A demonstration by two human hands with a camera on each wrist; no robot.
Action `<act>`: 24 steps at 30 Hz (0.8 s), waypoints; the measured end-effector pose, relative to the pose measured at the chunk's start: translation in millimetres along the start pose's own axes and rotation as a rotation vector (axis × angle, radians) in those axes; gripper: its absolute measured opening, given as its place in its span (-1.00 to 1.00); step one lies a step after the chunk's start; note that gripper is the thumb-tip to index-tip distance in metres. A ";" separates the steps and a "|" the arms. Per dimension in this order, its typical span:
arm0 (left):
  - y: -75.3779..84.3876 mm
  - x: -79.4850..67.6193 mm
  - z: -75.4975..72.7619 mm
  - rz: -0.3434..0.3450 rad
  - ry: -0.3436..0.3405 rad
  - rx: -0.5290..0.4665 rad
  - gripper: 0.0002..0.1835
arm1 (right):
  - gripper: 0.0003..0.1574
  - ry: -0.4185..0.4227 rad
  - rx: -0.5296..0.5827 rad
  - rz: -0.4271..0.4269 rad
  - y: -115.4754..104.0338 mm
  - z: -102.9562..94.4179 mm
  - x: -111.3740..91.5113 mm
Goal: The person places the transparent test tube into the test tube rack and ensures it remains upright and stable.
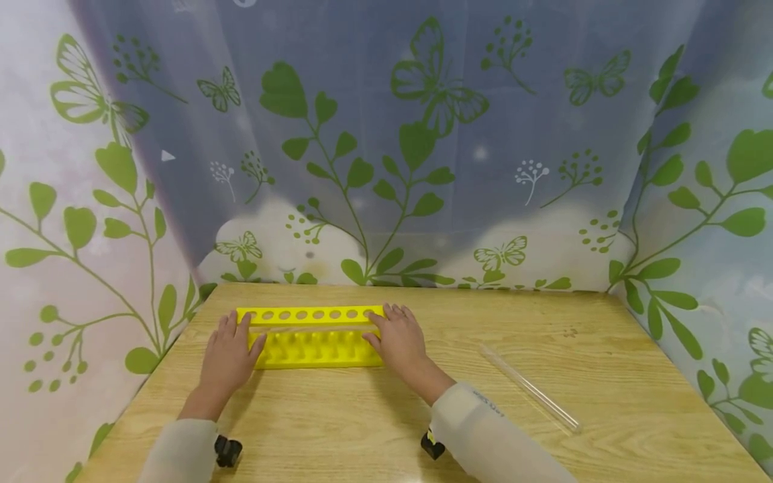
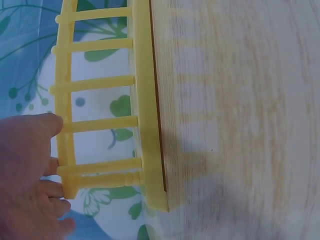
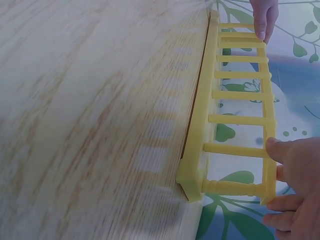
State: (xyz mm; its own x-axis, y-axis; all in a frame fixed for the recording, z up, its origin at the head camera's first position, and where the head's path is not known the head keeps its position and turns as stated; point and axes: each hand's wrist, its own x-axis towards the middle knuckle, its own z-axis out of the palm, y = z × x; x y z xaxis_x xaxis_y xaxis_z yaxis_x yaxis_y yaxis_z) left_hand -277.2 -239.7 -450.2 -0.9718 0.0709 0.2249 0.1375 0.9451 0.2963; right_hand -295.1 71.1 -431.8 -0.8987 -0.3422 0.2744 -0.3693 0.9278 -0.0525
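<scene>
A yellow test tube rack (image 1: 317, 349) with a row of round holes along its top rail stands on the wooden table. At its left end, my left hand (image 1: 228, 355) grips the top rail, thumb on the near side and fingers behind. My right hand (image 1: 401, 342) holds the right end the same way, as the right wrist view shows with the thumb against the rail (image 3: 269, 175). No tubes stand in the rack. Right of it, a clear test tube (image 1: 534, 390) lies slantwise on the table, apart from both hands.
The light wood table (image 1: 338, 429) meets a patterned curtain (image 1: 386, 168) at its back edge. More patterned fabric hangs along the left and right sides. Black wrist mounts (image 1: 228, 451) hang under both sleeves.
</scene>
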 end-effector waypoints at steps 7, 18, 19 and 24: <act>-2.1 1.6 0.0 0.053 0.003 0.030 -0.31 | -0.42 0.004 -0.011 -0.013 1.3 1.2 -0.6; 0.1 -2.5 0.7 0.044 -0.010 0.027 -0.30 | -0.40 -0.001 -0.003 -0.020 3.7 -1.7 -6.0; 0.8 -2.8 1.0 0.045 -0.008 0.033 -0.31 | -0.39 0.005 -0.006 -0.022 4.2 -1.5 -6.8; 5.0 -2.2 0.3 0.060 0.021 0.050 -0.34 | -0.41 0.046 -0.008 -0.034 6.1 -2.1 -8.6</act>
State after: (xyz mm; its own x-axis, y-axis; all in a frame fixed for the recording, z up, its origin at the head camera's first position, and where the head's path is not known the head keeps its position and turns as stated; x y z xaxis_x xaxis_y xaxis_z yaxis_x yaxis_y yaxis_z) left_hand -274.4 -235.0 -449.4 -0.9578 0.1214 0.2606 0.1850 0.9541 0.2354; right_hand -289.1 80.0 -432.5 -0.8737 -0.3663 0.3202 -0.3972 0.9171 -0.0349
